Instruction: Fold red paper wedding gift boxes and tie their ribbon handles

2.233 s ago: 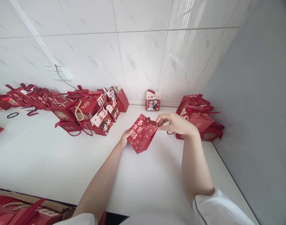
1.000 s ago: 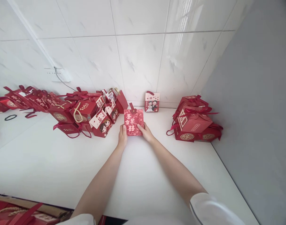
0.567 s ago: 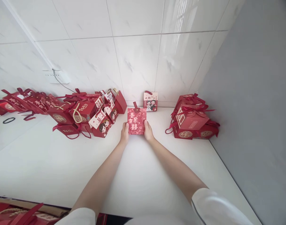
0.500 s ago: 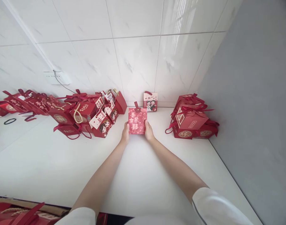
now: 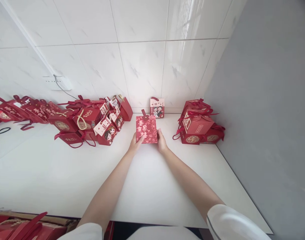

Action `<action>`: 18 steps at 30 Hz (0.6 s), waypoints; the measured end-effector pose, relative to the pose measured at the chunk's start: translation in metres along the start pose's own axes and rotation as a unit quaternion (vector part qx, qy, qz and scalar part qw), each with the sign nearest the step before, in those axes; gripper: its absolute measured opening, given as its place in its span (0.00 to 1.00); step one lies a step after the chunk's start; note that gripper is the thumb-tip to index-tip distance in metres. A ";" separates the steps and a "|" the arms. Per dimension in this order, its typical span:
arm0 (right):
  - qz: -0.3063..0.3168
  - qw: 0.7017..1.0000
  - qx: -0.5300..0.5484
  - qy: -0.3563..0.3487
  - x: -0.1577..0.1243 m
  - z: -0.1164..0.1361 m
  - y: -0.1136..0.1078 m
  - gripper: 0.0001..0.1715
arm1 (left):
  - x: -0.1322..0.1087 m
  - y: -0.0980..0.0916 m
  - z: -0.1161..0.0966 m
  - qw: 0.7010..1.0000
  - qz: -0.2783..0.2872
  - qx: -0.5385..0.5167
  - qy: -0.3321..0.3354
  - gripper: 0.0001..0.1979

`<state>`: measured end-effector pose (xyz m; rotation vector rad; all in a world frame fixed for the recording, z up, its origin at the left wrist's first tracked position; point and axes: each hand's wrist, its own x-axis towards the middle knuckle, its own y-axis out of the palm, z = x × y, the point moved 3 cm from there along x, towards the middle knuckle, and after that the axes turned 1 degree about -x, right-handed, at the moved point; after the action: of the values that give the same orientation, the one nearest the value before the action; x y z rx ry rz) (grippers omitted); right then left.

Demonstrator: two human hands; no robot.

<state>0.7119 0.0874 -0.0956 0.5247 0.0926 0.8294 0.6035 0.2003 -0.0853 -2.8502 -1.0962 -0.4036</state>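
Observation:
A flat-faced red gift box (image 5: 150,128) with pale Chinese lettering and a dark red strap at its top is upright between my hands, above the white table. My left hand (image 5: 136,143) grips its lower left corner, with the thumb lying across the front over part of the lettering. My right hand (image 5: 162,141) is at the lower right edge, thumb up along the side; its other fingers are mostly hidden by the box. Behind it, against the tiled wall, stands a small pink-and-red box (image 5: 157,108) with a cartoon couple.
Red boxes with ribbons (image 5: 198,126) are stacked at the right, near a grey panel (image 5: 262,116). Several red boxes (image 5: 89,118) are piled at the left, with more red bags (image 5: 30,108) farther left. A black ring (image 5: 3,130) lies there. More red packaging (image 5: 25,230) fills the lower left corner.
My left thumb has moved from the box's side onto its front. My right thumb has shifted off the front to the right edge. The view has shifted slightly.

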 end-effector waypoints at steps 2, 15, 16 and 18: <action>0.020 1.000 0.004 0.017 -0.003 0.001 0.004 0.39 | 0.001 -0.007 0.001 0.998 -0.045 0.031 -0.017 0.27; 0.031 0.990 -0.101 -0.089 -0.018 0.002 0.019 0.34 | -0.014 -0.006 0.005 0.975 0.076 0.196 0.075 0.51; 0.040 0.988 -0.112 -0.097 -0.021 0.004 0.022 0.34 | -0.014 -0.006 0.004 0.977 0.075 0.182 0.077 0.47; 0.061 0.985 -0.124 -0.106 -0.025 0.009 0.026 0.36 | -0.015 -0.006 0.000 0.984 0.078 0.138 0.081 0.39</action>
<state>0.6795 0.0799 -0.0783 0.3823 -0.2393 0.8855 0.5891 0.1949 -0.0895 -2.5838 -0.8205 -0.4265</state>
